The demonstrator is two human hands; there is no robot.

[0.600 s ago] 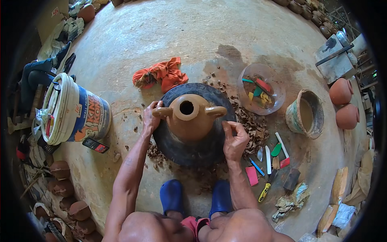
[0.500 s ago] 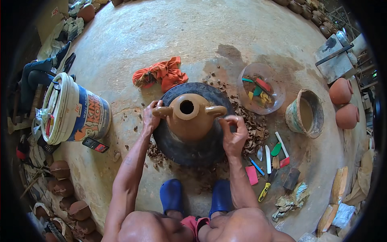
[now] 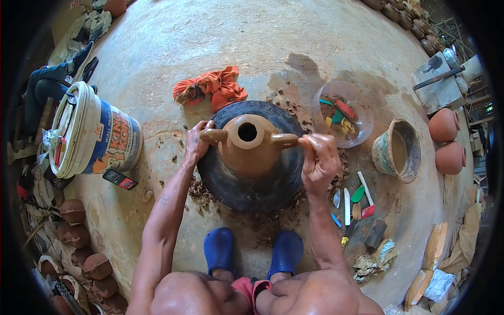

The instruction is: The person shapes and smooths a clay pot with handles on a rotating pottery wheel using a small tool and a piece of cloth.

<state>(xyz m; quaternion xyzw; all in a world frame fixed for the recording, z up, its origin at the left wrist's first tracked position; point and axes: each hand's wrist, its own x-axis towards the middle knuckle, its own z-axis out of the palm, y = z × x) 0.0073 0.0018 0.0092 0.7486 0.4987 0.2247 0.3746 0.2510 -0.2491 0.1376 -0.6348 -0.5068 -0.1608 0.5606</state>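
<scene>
A brown wet clay jar [image 3: 250, 157] with a round dark mouth stands upright on a black turning wheel [image 3: 231, 191] on the floor before me. Two looped handles stick out from its shoulders. My left hand [image 3: 196, 140] is closed at the outer side of the left handle [image 3: 214, 135], its fingers partly hidden behind it. Beside the outer end of the right handle [image 3: 284, 139], my right hand [image 3: 320, 160] is raised with thumb and fingers pinched together. What lies in that pinch, if anything, is too small to make out.
Clay scraps surround the wheel. An orange cloth [image 3: 218, 89] lies beyond it. To the right are a clear basin [image 3: 365, 113] of coloured scrapers, a bucket of murky water [image 3: 388, 152] and hand tools [image 3: 347, 207]. A white paint bucket [image 3: 89, 131] and phone [image 3: 119, 179] are left.
My right hand has moved right and slightly up, away from the handle's underside to its outer end. My left hand stays at the left handle.
</scene>
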